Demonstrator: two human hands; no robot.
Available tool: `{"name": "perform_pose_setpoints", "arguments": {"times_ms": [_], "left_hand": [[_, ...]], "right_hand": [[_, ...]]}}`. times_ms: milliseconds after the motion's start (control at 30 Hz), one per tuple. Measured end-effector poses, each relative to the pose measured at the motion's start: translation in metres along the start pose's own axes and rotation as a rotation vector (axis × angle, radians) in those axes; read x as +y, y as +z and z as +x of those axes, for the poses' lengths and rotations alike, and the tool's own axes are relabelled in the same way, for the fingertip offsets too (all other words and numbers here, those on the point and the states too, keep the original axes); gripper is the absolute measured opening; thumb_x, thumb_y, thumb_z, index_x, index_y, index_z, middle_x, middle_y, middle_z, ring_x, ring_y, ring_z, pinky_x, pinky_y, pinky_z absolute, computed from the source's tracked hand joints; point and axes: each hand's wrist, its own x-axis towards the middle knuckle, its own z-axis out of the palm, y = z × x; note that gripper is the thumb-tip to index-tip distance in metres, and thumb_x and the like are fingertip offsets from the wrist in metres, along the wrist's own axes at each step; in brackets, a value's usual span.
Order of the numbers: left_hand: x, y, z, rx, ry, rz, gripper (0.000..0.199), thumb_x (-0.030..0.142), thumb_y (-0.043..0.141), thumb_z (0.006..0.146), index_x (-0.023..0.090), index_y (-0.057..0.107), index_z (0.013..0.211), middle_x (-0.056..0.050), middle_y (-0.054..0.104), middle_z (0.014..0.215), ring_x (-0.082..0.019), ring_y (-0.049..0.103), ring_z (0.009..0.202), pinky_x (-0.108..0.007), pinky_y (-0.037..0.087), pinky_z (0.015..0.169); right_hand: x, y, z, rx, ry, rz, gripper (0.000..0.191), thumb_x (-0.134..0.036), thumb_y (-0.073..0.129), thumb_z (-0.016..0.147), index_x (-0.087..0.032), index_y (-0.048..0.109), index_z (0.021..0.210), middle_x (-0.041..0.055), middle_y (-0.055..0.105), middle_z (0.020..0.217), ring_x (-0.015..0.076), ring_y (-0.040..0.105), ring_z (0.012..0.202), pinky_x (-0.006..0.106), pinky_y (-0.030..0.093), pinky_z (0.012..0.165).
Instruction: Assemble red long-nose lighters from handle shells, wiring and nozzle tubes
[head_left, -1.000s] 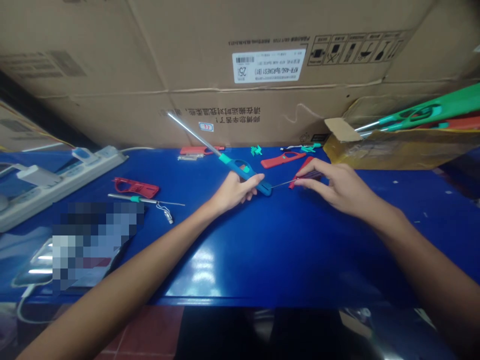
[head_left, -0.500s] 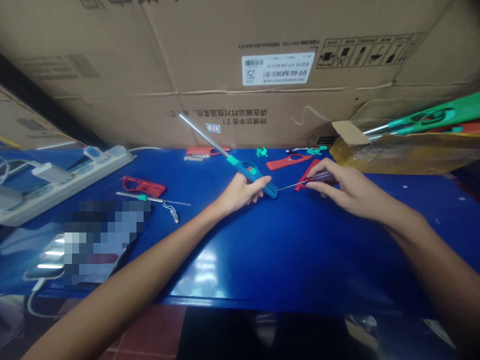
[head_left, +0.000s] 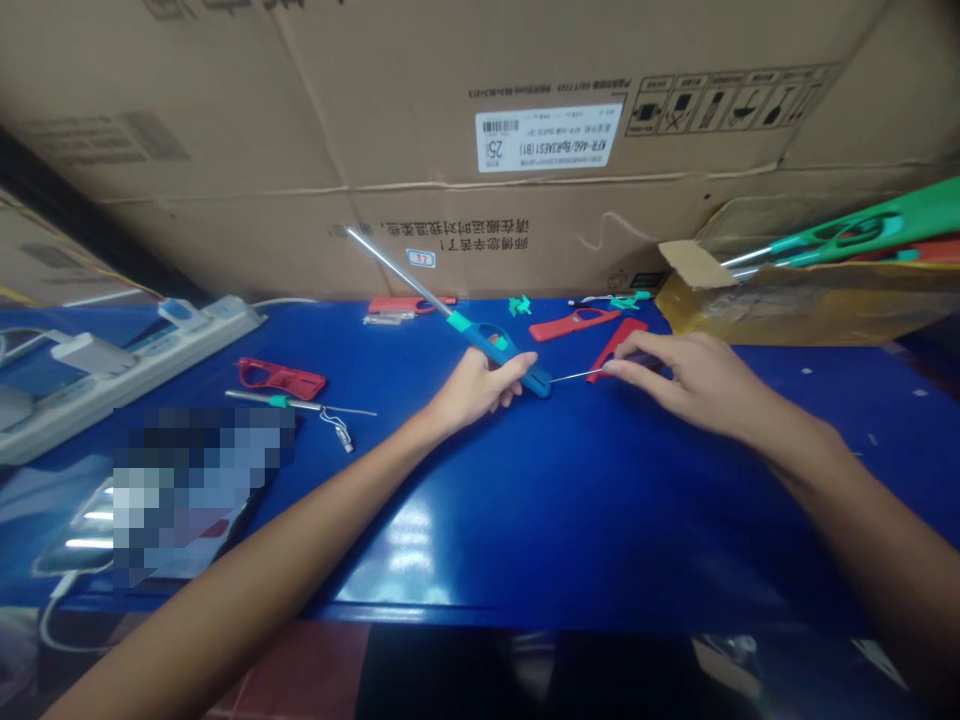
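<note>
My left hand [head_left: 484, 385] is closed around the handle of a blue long-nosed lighter [head_left: 491, 342], whose metal tube slants up and to the left. In my right hand [head_left: 675, 375] is a screwdriver [head_left: 576, 376], pinched between thumb and fingers, with its handle mostly hidden. The thin shaft points left, and its tip is at the lower end of the lighter's handle. Just behind my right fingertips lies a red casing piece [head_left: 621, 340]. Another red casing half [head_left: 574, 324] rests farther back.
On the left are a red casing part [head_left: 281, 379], a metal tube with wires [head_left: 300, 403] and a white power strip [head_left: 150, 375]. Small green parts [head_left: 519, 306] lie near the large cardboard box [head_left: 420, 120]. An open carton [head_left: 795, 305] holding green lighters stands at right.
My right fingers have shifted along the screwdriver and now hide its purple handle. The lighter stays in my left hand; the whole view has moved slightly.
</note>
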Motion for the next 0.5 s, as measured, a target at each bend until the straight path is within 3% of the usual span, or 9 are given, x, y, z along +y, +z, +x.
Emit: {"name": "perform_pose_setpoints", "arguments": {"times_ms": [133,333,500], "left_hand": [[-0.0013,0.0011,-0.0001,0.013,-0.014,0.009,0.042,0.044,0.063,0.094,0.014,0.057,0.066,0.001,0.058,0.052,-0.005,0.047,0.036,-0.017,0.035,0.034],[0.0005,0.0015,-0.0003,0.012,-0.009,0.033,0.042,0.046,0.062,0.094,0.015,0.057,0.065,0.001,0.058,0.052,-0.005,0.047,0.036,-0.017,0.035,0.035],[-0.0008,0.0002,0.0,0.003,-0.016,0.06,0.047,0.05,0.06,0.094,0.016,0.056,0.062,0.002,0.055,0.049,-0.005,0.046,0.036,-0.017,0.035,0.036]], "right_hand": [[0.0029,-0.0013,-0.0001,-0.022,-0.129,0.163,0.028,-0.046,0.056,0.097,-0.023,0.067,0.107,0.0058,0.075,0.109,0.0216,0.071,0.094,0.033,0.051,0.082],[-0.0006,-0.0027,-0.003,0.072,-0.072,-0.095,0.033,-0.055,0.059,0.094,-0.026,0.074,0.098,0.0012,0.078,0.084,0.0207,0.07,0.071,0.029,0.041,0.06],[-0.0069,-0.0006,-0.003,0.007,-0.027,-0.136,0.043,-0.058,0.051,0.098,-0.025,0.077,0.088,0.0009,0.074,0.066,0.018,0.063,0.053,0.029,0.036,0.056]]}}
